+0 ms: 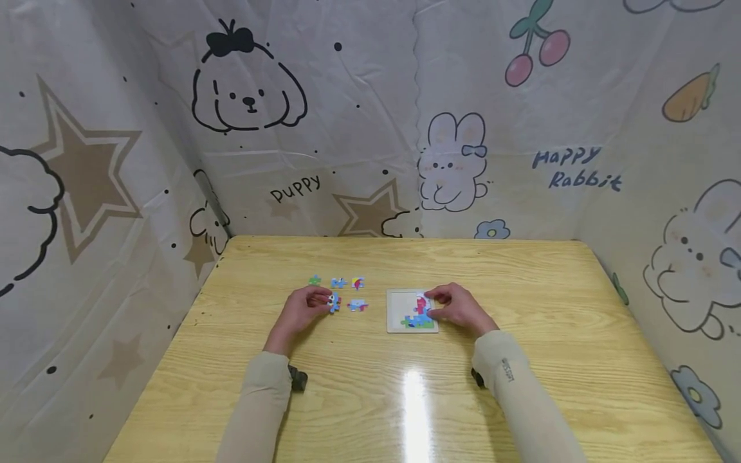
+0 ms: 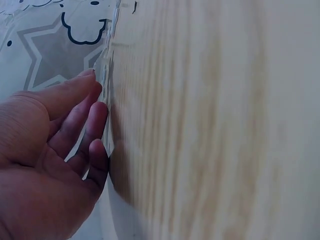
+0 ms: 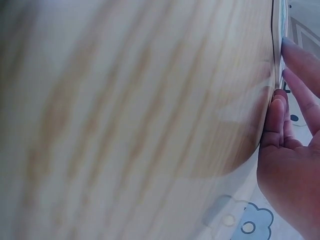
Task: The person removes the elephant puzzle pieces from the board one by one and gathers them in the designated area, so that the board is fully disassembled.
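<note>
My left hand [image 1: 302, 312] pinches a blue puzzle piece [image 1: 334, 302] with a dark-and-white spot between thumb and index finger, at or just above the table. In the left wrist view the other fingers of the left hand [image 2: 60, 145] are bent, and the piece is out of sight. My right hand [image 1: 462, 307] touches the right side of the square puzzle tray [image 1: 396, 330], its thumb and index finger apart on the pieces there. Fitted red, blue and green pieces [image 1: 418, 321] fill the tray's right and lower parts. In the right wrist view the right hand's [image 3: 295, 150] fingertips are partly hidden.
Loose pieces lie left of the tray: a green one [image 1: 314, 280], a blue one [image 1: 338, 282], a yellow-and-red one [image 1: 358, 283] and a blue-and-pink one [image 1: 357, 305]. The wooden table [image 1: 359, 399] meets a printed curtain [image 1: 359, 128] behind and at both sides.
</note>
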`<state>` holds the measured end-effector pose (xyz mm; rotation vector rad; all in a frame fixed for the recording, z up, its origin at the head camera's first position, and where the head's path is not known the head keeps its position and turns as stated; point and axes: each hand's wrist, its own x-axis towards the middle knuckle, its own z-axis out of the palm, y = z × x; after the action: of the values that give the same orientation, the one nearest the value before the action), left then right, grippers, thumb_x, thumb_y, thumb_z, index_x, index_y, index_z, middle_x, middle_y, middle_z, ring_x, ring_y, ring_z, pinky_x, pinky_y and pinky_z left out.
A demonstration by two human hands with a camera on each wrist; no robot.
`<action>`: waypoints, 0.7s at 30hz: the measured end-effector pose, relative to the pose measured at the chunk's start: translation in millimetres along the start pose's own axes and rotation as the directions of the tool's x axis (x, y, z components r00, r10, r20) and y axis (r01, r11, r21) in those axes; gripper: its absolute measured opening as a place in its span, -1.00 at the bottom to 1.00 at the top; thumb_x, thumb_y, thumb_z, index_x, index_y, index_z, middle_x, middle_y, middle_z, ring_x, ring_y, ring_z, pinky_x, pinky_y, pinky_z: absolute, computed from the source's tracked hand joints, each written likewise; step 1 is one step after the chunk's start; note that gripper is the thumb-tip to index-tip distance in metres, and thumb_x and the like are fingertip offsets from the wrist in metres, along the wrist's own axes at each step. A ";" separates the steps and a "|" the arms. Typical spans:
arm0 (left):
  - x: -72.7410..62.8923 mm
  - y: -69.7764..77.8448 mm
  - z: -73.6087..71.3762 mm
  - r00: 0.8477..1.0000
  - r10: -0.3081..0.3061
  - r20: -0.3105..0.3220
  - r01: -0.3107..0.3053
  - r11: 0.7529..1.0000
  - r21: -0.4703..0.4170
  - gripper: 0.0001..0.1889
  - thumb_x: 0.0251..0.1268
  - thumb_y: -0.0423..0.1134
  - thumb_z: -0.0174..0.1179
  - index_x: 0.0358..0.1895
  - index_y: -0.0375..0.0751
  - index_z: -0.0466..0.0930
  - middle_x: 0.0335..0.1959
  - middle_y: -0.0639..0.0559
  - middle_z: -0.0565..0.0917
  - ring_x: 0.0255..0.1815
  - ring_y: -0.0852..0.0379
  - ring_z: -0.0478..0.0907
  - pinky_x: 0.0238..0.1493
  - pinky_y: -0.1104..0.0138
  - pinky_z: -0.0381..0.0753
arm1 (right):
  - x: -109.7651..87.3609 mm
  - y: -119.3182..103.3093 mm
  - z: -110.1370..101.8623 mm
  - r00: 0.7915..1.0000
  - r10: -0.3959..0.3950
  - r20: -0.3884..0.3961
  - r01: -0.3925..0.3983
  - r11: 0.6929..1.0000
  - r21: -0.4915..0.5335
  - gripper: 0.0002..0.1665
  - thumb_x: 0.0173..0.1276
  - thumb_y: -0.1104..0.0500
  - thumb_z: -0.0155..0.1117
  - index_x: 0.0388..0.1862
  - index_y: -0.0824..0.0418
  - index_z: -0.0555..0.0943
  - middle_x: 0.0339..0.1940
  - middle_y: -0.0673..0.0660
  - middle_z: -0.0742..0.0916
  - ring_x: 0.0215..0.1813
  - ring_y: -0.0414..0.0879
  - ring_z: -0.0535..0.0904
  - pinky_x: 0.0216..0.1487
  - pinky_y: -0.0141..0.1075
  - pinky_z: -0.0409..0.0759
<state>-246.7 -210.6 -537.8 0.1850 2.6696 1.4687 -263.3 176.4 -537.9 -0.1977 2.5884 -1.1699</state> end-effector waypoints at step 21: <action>3.2 -1.6 2.4 0.998 -0.053 -0.020 0.054 0.996 0.077 -0.78 0.32 -0.43 0.38 0.00 -0.34 0.70 -0.12 -0.21 0.74 -0.16 0.00 0.62 -0.06 0.26 0.57 | -0.8 -0.6 -0.5 1.000 -0.027 0.001 0.027 0.999 -0.017 -0.48 0.30 0.19 0.53 0.24 0.19 0.68 0.16 0.23 0.63 0.15 0.09 0.49 0.29 0.03 0.48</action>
<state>-249.6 -209.0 -540.5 0.1055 2.7248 1.3596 -262.7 176.6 -537.0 -0.2379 2.6031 -1.1577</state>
